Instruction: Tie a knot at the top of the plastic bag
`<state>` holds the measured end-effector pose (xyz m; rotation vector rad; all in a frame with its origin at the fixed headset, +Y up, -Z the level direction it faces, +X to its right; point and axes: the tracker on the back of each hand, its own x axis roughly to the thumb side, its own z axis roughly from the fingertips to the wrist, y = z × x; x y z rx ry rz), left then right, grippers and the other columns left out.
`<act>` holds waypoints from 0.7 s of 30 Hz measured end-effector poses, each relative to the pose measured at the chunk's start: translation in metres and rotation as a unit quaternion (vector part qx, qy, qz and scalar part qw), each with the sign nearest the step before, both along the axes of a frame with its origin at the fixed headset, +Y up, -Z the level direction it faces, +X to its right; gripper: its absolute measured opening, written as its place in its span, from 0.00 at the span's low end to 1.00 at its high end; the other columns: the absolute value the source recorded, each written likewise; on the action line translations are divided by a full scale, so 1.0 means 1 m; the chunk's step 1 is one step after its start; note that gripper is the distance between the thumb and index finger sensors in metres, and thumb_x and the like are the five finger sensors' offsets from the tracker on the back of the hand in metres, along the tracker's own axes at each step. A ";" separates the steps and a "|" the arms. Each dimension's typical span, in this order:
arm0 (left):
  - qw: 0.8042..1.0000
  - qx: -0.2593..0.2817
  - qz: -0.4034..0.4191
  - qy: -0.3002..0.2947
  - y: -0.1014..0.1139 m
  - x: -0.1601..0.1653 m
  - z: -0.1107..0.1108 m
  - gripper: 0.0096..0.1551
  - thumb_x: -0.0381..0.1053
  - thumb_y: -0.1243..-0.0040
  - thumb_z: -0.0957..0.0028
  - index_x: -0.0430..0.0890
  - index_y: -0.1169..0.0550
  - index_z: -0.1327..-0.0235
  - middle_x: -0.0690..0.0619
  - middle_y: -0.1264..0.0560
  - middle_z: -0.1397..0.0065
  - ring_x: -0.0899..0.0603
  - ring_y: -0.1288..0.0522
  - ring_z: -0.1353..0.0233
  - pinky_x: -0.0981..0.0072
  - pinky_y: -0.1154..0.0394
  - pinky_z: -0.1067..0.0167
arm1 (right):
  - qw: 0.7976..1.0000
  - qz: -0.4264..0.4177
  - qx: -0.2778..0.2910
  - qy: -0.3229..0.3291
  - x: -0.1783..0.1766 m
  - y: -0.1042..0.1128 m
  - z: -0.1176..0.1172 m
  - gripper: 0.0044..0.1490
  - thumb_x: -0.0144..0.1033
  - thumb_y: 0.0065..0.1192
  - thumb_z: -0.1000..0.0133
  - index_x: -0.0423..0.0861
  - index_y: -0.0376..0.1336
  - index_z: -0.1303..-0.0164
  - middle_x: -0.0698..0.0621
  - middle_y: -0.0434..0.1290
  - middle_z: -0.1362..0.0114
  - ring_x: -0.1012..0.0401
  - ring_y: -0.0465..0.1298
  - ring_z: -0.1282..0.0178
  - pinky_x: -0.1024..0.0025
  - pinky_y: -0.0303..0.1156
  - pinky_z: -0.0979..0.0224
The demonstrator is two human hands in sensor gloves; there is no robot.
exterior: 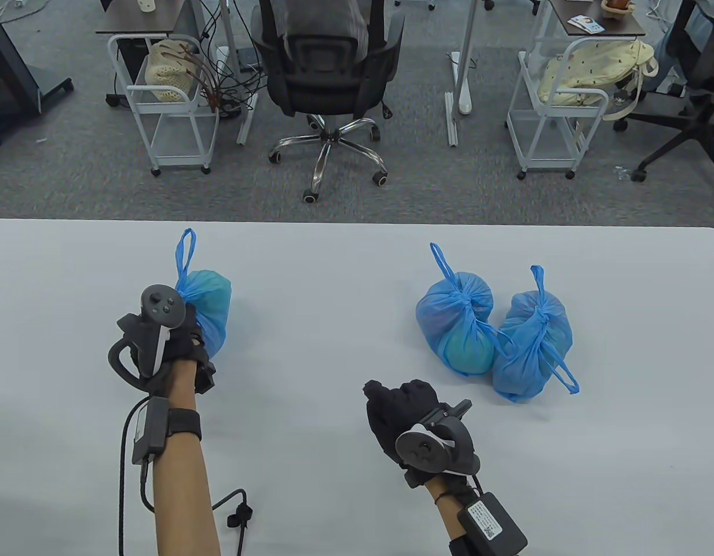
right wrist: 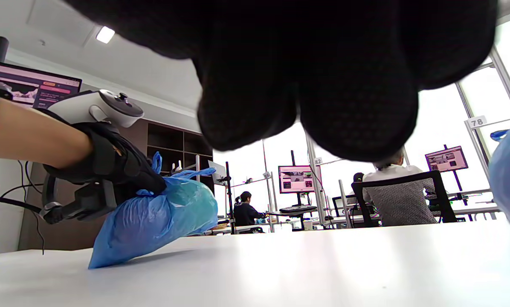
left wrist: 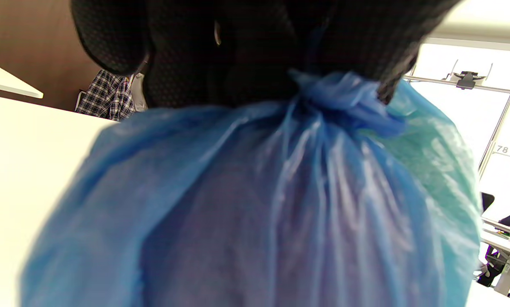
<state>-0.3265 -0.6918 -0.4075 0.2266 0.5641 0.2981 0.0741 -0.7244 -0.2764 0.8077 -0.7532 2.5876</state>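
The left hand (exterior: 180, 341) grips the knotted top of a blue bag (exterior: 209, 304) on the counter (exterior: 333, 278). The right hand (exterior: 406, 414) rests empty, fingers curled loosely.

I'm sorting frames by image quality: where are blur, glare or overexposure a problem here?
Table view: evenly lit and sharp. Left wrist view: the blue bag is close and blurred, the windows overexposed. Right wrist view: the right hand is a dark, unfocused mass against blown-out windows; the table shows glare.

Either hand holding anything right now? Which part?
The left hand grips the blue plastic bag on the table's left at its gathered, knotted top. The right hand holds nothing.
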 end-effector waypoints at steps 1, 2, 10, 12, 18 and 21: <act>1.000 -0.001 0.003 0.002 -0.001 0.000 0.000 0.24 0.58 0.34 0.51 0.46 0.15 0.49 0.49 0.13 0.63 0.41 0.16 0.46 0.37 0.29 0.37 | 1.000 0.003 0.002 0.000 0.000 0.000 0.000 0.26 0.42 0.61 0.45 0.39 0.73 0.45 0.48 0.85 0.63 0.51 0.87 0.66 0.40 0.76 0.49; 1.000 -0.003 0.002 0.009 0.000 0.000 0.002 0.25 0.59 0.34 0.50 0.46 0.15 0.48 0.49 0.13 0.61 0.40 0.16 0.45 0.37 0.29 0.36 | 1.000 0.001 0.000 0.001 -0.001 0.000 0.000 0.26 0.42 0.61 0.45 0.39 0.73 0.45 0.48 0.85 0.63 0.51 0.87 0.65 0.40 0.76 0.49; 0.999 0.039 0.026 -0.004 0.041 0.002 0.025 0.26 0.60 0.37 0.49 0.49 0.17 0.43 0.50 0.12 0.51 0.37 0.17 0.40 0.36 0.31 0.35 | 1.000 0.010 -0.016 0.008 -0.002 0.000 0.000 0.26 0.42 0.61 0.45 0.40 0.73 0.45 0.48 0.85 0.63 0.51 0.87 0.66 0.41 0.76 0.49; 0.998 0.058 0.015 -0.008 0.062 0.004 0.037 0.27 0.60 0.38 0.49 0.49 0.18 0.41 0.49 0.13 0.48 0.37 0.19 0.38 0.35 0.32 0.34 | 1.000 0.009 -0.021 0.002 0.000 -0.001 -0.001 0.26 0.42 0.61 0.45 0.40 0.73 0.45 0.48 0.85 0.63 0.51 0.87 0.65 0.41 0.76 0.49; 0.991 0.129 -0.005 -0.033 0.129 0.017 0.073 0.28 0.60 0.40 0.48 0.50 0.20 0.38 0.47 0.15 0.43 0.35 0.21 0.35 0.34 0.35 0.33 | 1.000 -0.005 -0.021 -0.012 0.008 0.004 -0.003 0.26 0.42 0.61 0.45 0.40 0.73 0.45 0.48 0.85 0.63 0.51 0.87 0.65 0.41 0.76 0.49; 0.985 0.157 -0.010 -0.068 0.150 0.033 0.088 0.28 0.60 0.40 0.48 0.50 0.20 0.38 0.47 0.15 0.42 0.35 0.22 0.34 0.34 0.35 0.33 | 0.999 -0.022 -0.021 -0.015 0.011 0.007 -0.003 0.26 0.42 0.61 0.45 0.40 0.73 0.45 0.48 0.85 0.63 0.51 0.87 0.65 0.40 0.76 0.49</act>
